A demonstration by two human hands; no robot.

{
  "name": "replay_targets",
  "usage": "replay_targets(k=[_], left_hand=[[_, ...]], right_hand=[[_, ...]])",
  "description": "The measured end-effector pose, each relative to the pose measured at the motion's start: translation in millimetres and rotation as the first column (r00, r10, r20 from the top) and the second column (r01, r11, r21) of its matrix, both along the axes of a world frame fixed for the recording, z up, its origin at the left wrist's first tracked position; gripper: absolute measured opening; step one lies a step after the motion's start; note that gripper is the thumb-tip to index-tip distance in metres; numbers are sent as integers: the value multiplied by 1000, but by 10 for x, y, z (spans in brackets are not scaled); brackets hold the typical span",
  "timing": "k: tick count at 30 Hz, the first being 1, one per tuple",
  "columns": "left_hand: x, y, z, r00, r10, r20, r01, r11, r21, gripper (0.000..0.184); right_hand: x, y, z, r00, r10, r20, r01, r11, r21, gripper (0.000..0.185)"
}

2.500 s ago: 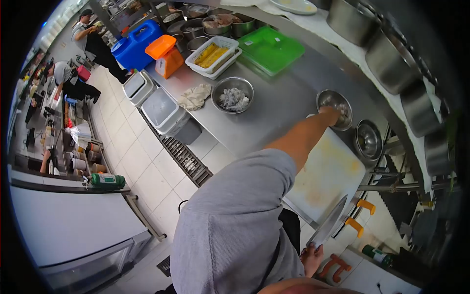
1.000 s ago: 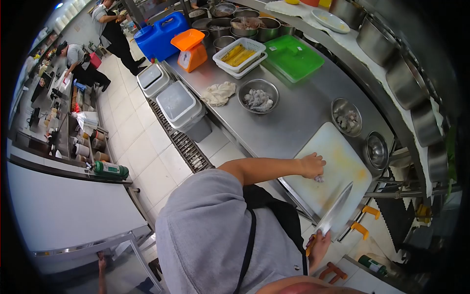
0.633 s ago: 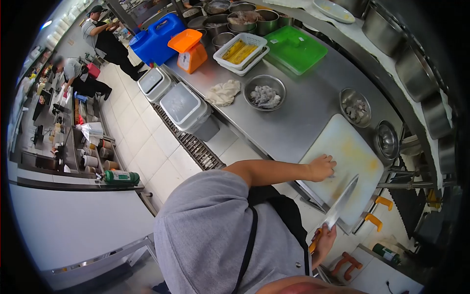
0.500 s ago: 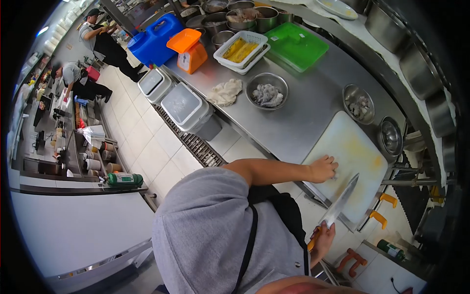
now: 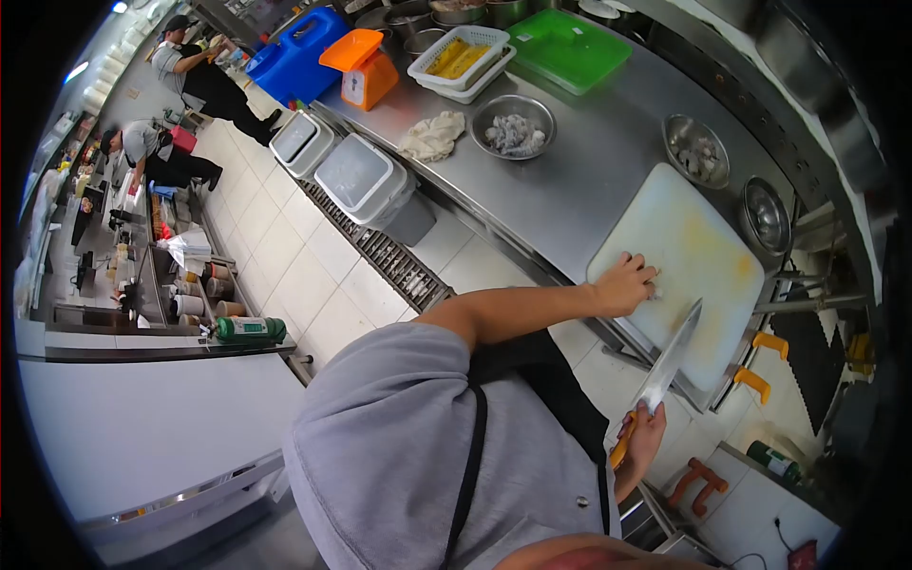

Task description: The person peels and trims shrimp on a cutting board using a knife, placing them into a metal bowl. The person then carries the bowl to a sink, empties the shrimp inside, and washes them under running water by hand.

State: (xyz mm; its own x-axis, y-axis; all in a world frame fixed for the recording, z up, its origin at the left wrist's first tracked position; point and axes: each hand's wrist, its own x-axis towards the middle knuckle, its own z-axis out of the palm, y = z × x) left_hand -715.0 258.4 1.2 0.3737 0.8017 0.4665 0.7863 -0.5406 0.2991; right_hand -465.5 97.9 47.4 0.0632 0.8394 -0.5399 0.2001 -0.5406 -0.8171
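My right hand [image 5: 644,435] is closed around the orange handle of a large kitchen knife [image 5: 671,356], its blade pointing away over the cutting board. On the white, yellow-stained cutting board [image 5: 689,228], my left hand [image 5: 624,285] rests with curled fingers. A small pale piece of food [image 5: 655,294] shows at those fingertips, too small to identify. Beyond the board stands a metal bowl [image 5: 696,150] holding pale pieces that look like seafood. Another metal bowl [image 5: 514,127], farther left, contains a greyish-white heap of similar food.
A third metal bowl [image 5: 765,216] sits right of the board. Along the steel table [image 5: 579,190] are a crumpled cloth [image 5: 432,137], an orange scale [image 5: 361,71], a white basket [image 5: 460,59] and a green tray [image 5: 570,49]. Lidded bins [image 5: 359,180] stand beside it. Two people work at far left.
The view has shifted slightly, so the table things sit higher in the picture. My left hand stays on the board with fingers curled. The knife remains in my right hand, near the board.
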Motion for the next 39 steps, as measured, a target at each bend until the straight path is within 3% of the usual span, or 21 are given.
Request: replay_targets(k=[3,5,8,9,10,13,17,19,20,22,25,32,34,39], left_hand=[[35,-55,0,990,32,-135,-33,999,-7,15],[44,35,-149,993,57,-106,-54,998,26,14],[-54,183,-87,993,-35,-111,5,965,-263,20],[-73,190,-33,999,-52,-9,48,967,-249,20],[-70,224,46,996,-53,71,76,924,-374,20],[-10,415,83,987,37,159,0,973,-230,17],[141,673,151,995,-19,98,27,997,-78,18],[155,717,309,990,-68,124,113,907,-407,24],[127,699,382,990,-75,122,119,904,-410,24],[25,635,491,994,-100,39,103,788,-607,26],[-21,571,473,983,-181,42,168,769,-617,24],[-6,506,440,993,-110,51,119,797,-592,20],[-2,541,324,986,-161,-40,119,855,-505,19],[3,488,350,993,-116,6,102,847,-522,16]], right_hand=[[-20,-55,38,996,-69,-55,69,998,1,14],[-114,-82,49,983,-169,-78,168,986,-12,17],[-110,-126,-105,968,-214,-130,212,977,-29,20],[-96,-125,-131,952,-212,-222,205,977,-56,19],[-112,-116,-160,946,-221,-237,215,975,-54,19],[-49,-113,-137,944,-197,-265,189,980,-58,20],[-199,-21,-114,961,-100,-257,90,995,-52,25],[-266,50,-144,962,-92,-256,78,995,-64,27],[-281,68,-179,960,-63,-272,55,998,-37,27],[-350,89,-171,957,-45,-288,47,999,0,20],[-350,92,-169,962,-13,-272,9,1000,-16,20],[-317,91,-314,980,35,-195,-43,998,-38,20],[-291,123,-207,979,39,-201,-48,998,-45,19],[-336,119,-207,978,55,-201,-56,998,1,19]])
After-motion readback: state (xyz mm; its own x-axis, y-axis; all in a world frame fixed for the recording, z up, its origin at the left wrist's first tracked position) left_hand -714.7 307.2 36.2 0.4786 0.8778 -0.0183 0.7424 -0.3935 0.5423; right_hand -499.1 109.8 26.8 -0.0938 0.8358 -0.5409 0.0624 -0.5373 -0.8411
